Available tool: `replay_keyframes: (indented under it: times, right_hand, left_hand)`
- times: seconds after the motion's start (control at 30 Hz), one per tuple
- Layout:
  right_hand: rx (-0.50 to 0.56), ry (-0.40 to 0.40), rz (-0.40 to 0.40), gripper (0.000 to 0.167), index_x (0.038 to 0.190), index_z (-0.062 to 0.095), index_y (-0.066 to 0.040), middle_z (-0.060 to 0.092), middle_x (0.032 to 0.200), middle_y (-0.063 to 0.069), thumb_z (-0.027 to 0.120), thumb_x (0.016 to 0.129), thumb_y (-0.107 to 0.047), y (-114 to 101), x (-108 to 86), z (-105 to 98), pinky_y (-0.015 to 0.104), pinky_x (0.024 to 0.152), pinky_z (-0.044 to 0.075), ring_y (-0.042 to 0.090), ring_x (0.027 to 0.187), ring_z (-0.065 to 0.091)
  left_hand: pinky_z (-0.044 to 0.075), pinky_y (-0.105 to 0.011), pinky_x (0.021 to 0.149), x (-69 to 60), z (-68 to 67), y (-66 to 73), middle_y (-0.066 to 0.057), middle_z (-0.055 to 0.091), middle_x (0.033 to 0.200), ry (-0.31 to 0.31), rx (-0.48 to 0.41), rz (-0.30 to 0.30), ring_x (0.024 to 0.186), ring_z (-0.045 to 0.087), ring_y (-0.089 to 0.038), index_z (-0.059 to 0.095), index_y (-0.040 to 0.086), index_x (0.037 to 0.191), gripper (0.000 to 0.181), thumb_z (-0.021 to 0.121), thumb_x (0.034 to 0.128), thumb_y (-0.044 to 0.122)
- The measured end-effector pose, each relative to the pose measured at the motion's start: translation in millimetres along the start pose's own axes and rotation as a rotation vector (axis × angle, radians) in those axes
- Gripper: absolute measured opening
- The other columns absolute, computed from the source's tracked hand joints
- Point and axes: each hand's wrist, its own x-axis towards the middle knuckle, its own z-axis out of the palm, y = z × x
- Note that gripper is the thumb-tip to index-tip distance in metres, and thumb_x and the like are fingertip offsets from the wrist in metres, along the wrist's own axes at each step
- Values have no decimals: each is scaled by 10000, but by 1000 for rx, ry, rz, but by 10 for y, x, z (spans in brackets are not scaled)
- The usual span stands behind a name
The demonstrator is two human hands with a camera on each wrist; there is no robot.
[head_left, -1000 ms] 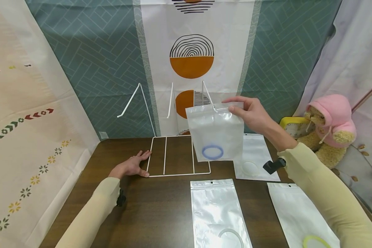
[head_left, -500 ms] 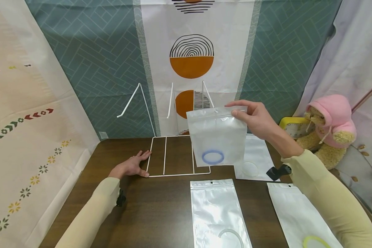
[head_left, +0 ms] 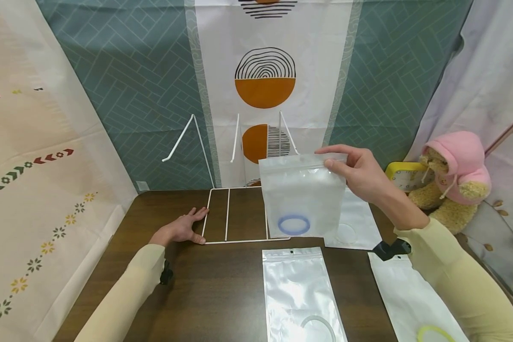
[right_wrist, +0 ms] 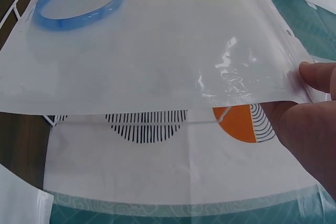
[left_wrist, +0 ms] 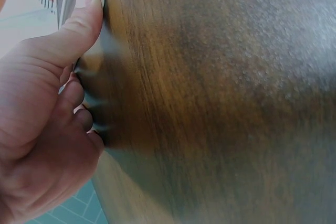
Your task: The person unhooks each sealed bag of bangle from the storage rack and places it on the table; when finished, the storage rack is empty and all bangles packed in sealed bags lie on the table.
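Observation:
My right hand (head_left: 363, 173) pinches the top right corner of a whitish zip pouch (head_left: 303, 194), thumb in front. A blue ring (head_left: 294, 233) shows through low in the pouch, which hangs upright. Just above the pouch's top edge is the tip of the right prong of a white wire rack (head_left: 243, 241); the two look apart. My left hand (head_left: 180, 229) rests on the rack's left base bar with fingers spread, and in the left wrist view its thumb (left_wrist: 84, 17) lies along the wire.
Two other prongs of the rack stick out toward me. A silver pouch (head_left: 297, 280) with a pale ring lies in front, another pouch (head_left: 361, 223) behind the held one, and a pouch with a yellow ring (head_left: 414, 294) at right. A teddy bear (head_left: 457, 171) and yellow clock (head_left: 399, 168) stand at the back right.
The right hand has drawn the pouch down and slightly right, toward me. Its top edge has come away from the prong's tip. The left hand has stayed put.

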Motion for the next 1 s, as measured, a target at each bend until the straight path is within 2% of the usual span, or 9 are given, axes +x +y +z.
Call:
replay_keyframes:
  times: [0.13,0.37,0.6,0.63,0.7,0.8,0.93,0.97,1.0]
  right_hand:
    - [123,-20,0,277,1253,697,-129,725,920,127,579,1016,-47,2,-54,43,315,715,580,225,815,702]
    - [223,-53,-13,289,1249,689,-95,734,947,124,553,1014,6,73,-165,190,329,727,582,221,858,711]
    - [245,-56,2,277,1263,673,-88,731,1048,89,571,1014,-20,126,-232,487,350,752,583,213,896,710]
    - [238,-51,0,274,1263,672,-85,729,951,60,577,1013,-26,129,-234,542,306,727,577,178,801,702]
    - [228,-45,-2,266,1263,670,-81,703,828,34,590,1012,-47,131,-228,655,275,693,566,161,723,677]
    - [246,-37,-7,257,1254,671,-61,556,613,34,608,1005,-59,130,-193,836,241,627,527,150,606,588]
    - [315,-44,-7,255,1244,664,-22,598,656,75,609,995,-32,161,-122,1082,275,661,547,195,684,629]
    - [310,-45,-11,259,1246,660,-11,574,631,59,609,993,-28,174,-103,1141,261,635,531,201,639,601]
    - [299,-46,-12,261,1247,656,1,614,679,54,607,992,-25,186,-84,1199,268,648,540,208,673,625]
  left_hand:
    - [187,-719,1071,2,1,-11,-272,134,1615,2,8,9,1420,107,-585,229,45,1583,1069,869,776,331]
    - [141,-706,1092,18,-4,-23,-272,137,1615,-2,4,27,1440,75,-554,226,33,1581,1062,863,783,327]
    - [140,-715,1085,3,-5,-28,-292,127,1609,-9,2,34,1427,77,-577,220,18,1577,1050,855,797,318]
    - [140,-717,1084,-1,-7,-31,-297,123,1608,-9,3,35,1423,80,-584,219,18,1577,1048,853,799,320]
    - [148,-724,1076,-8,-11,-37,-309,120,1603,-9,10,40,1410,91,-605,221,16,1576,1046,851,801,328]
    - [150,-722,1077,-3,-13,-50,-309,116,1604,-10,16,42,1405,97,-612,220,19,1577,1043,845,807,341]
    - [137,-719,1083,5,-2,-68,-301,114,1608,-11,3,30,1413,83,-602,217,33,1582,1050,848,803,344]
    - [137,-722,1081,4,1,-71,-309,107,1606,-11,-3,19,1410,82,-607,232,33,1579,1043,850,800,348]
    - [137,-724,1079,1,2,-70,-316,104,1603,-7,-11,10,1407,88,-612,257,26,1571,1034,856,791,348]
